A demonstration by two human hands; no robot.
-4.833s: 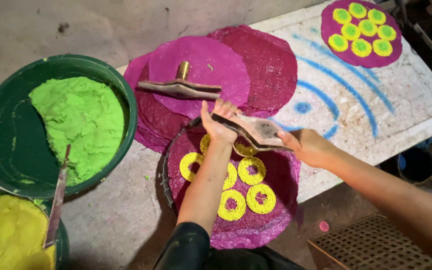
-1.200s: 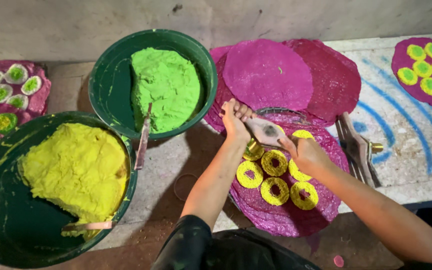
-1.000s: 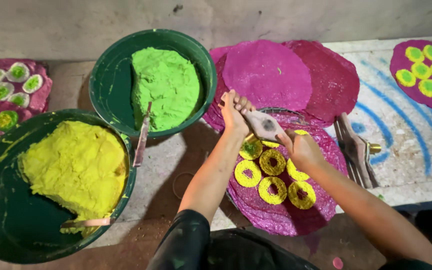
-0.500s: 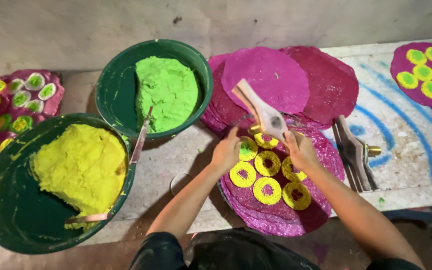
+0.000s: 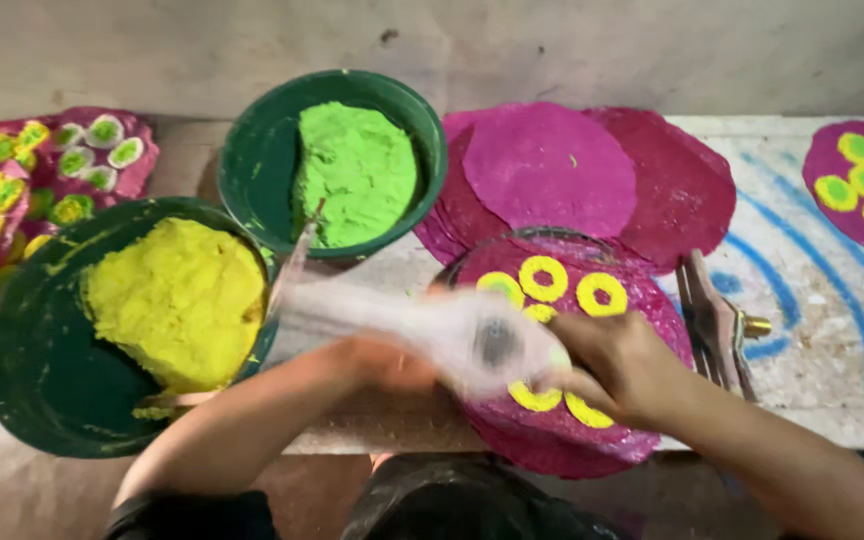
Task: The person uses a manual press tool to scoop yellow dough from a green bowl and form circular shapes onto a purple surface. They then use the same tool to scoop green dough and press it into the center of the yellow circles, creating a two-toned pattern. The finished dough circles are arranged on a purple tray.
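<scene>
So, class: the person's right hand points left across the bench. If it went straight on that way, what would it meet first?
Most likely the blurred pale tool that both hands grip, then the left hand. Further along that line lies the bowl of yellow paste, though depth is unclear. The right hand is over the pink disc.

A green basin (image 5: 252, 150) of bright green paste stands at twelve o'clock. At nine o'clock, touching it, a second basin (image 5: 27, 370) holds yellow paste. Plain magenta discs (image 5: 552, 165) are stacked at one o'clock. A metal tool (image 5: 717, 320) lies at three o'clock.
</scene>
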